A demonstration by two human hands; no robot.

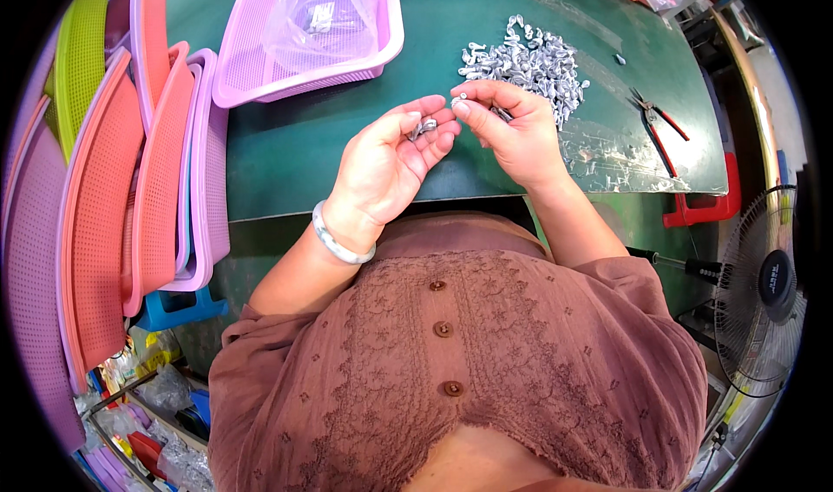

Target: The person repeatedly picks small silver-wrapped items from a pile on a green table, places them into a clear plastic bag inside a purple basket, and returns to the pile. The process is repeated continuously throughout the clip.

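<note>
Both hands are raised over the front edge of the green table. My left hand (382, 164), with a pale bangle at the wrist, is turned palm up, its fingers curled round several small grey metal pieces (423, 128). Close beside it, my right hand (519, 134) pinches one small grey piece (459, 100) between thumb and forefinger. More grey pieces (501, 113) show under its curled fingers. Just beyond my right hand lies a loose heap of the same teardrop-shaped grey metal pieces (542, 67). Their finer shape is too small to make out.
A lilac plastic basket (239, 49) holding a clear bag (347, 45) stands at the back of the green table (434, 41). Red-handled pliers (657, 127) lie at the right. Stacked baskets (104, 197) crowd the left; a fan (755, 288) and red stool (724, 197) stand right.
</note>
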